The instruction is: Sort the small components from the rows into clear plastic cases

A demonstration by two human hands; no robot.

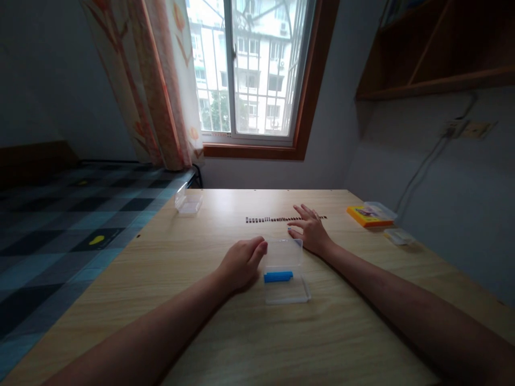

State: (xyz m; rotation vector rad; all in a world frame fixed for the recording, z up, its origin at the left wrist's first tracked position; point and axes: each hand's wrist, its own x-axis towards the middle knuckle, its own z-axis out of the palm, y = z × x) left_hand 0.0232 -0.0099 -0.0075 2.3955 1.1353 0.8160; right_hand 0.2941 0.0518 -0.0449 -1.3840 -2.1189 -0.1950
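My left hand [242, 261] is closed, thumb over curled fingers, beside the left edge of an opened clear plastic box [287, 296]. Whatever it holds, if anything, is hidden. Blue strips [278, 276] lie in the box near its hinge side. Beyond the box, my right hand [310, 230] reaches over the table. Its thumb and index fingertip close around a tiny pale piece [288, 229], too small to name, while the other fingers stretch out. A row of small dark pieces [265, 219] runs across the table and passes partly behind those fingers.
Another clear box [190, 203] stands open at the table's far left. On the right lie a yellow-orange box [369, 215] and a small clear case [398, 236]. A bed [100, 214] adjoins the left edge of the wooden table [193, 327]. Shelves [434, 86] hang on the right wall.
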